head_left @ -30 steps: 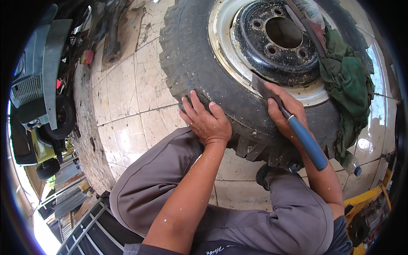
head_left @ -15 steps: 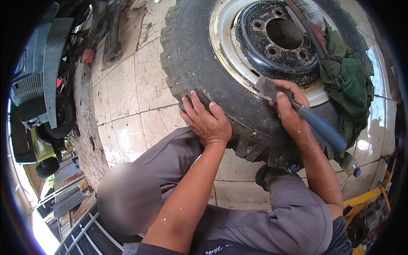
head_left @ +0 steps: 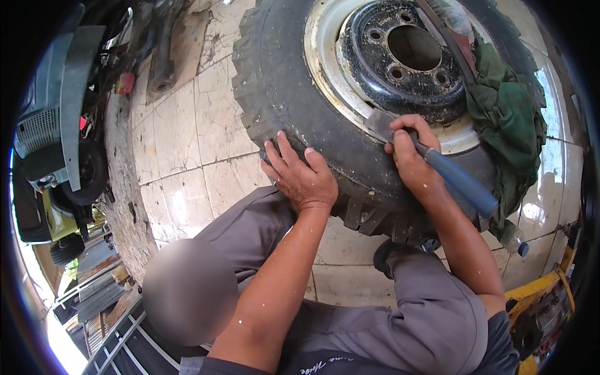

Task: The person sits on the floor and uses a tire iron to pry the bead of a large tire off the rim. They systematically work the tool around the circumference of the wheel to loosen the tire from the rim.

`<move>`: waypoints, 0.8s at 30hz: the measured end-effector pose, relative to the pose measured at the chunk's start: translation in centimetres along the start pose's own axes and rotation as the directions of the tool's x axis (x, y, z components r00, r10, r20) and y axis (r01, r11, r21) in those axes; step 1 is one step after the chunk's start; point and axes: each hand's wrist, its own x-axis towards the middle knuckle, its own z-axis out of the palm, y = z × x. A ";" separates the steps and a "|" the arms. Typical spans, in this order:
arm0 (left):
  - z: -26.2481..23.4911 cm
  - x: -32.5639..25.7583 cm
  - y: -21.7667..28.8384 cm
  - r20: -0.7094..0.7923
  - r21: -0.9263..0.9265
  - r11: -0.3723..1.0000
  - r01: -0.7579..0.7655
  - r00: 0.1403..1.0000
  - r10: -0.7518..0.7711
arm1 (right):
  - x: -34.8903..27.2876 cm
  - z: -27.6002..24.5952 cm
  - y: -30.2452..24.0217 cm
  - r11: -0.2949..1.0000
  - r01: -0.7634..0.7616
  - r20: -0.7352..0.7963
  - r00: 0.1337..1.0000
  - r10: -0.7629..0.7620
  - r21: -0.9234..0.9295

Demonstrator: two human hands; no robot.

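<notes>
A large knobby tyre (head_left: 281, 81) lies flat in front of me, mounted on a cream, rust-stained rim (head_left: 322, 59) with a black wheel centre (head_left: 369, 75). My right hand (head_left: 415, 159) is wrapped round a scraper with a blue handle (head_left: 462, 184). Its flat grey blade (head_left: 379, 124) touches the near part of the rim, close to where rim and rubber meet. Resting on the tyre's near left sidewall and tread edge, my left hand (head_left: 303, 178) has its fingers spread and holds nothing.
A dark green cloth (head_left: 506, 119) drapes over the tyre's right side, near a clear bottle (head_left: 514, 239) on the tiled floor (head_left: 219, 119). A yellow metal frame (head_left: 537, 290) stands at lower right. Vehicle parts, including a grey vehicle front (head_left: 47, 119), line the left.
My right hand and the scraper have shifted slightly left along the rim. My left hand stays in place on the tyre.
</notes>
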 end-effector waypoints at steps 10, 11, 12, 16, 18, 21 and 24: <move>-0.2 -0.1 0.1 -0.006 0.029 0.999 -0.016 1.000 0.016 | 0.2 -0.6 0.5 1.000 0.031 0.021 0.999 -0.031 0.004; -0.1 0.0 -0.1 -0.015 0.029 0.999 -0.024 1.000 0.025 | 0.0 -0.7 0.5 1.000 0.029 0.021 0.999 -0.029 0.006; -0.1 -0.1 0.2 -0.008 0.023 1.000 -0.014 1.000 0.014 | 0.0 -0.6 0.7 0.996 0.083 0.002 0.997 -0.083 -0.009; -0.2 -0.1 0.5 0.014 0.024 1.000 0.006 1.000 -0.007 | 0.5 0.1 0.4 0.996 0.093 -0.007 0.996 -0.093 -0.011; -0.1 0.0 0.0 0.013 0.018 1.000 0.009 1.000 -0.009 | 0.4 0.0 0.2 1.000 0.029 0.005 1.000 -0.029 0.007; 0.0 -0.1 -0.2 0.006 -0.004 1.000 0.006 1.000 -0.006 | 0.1 -0.8 0.5 0.999 0.030 -0.024 0.999 -0.030 0.019; -0.1 -0.1 0.7 0.015 -0.001 1.000 -0.003 1.000 0.003 | 0.9 0.6 1.0 0.996 0.075 -0.050 0.996 -0.073 0.040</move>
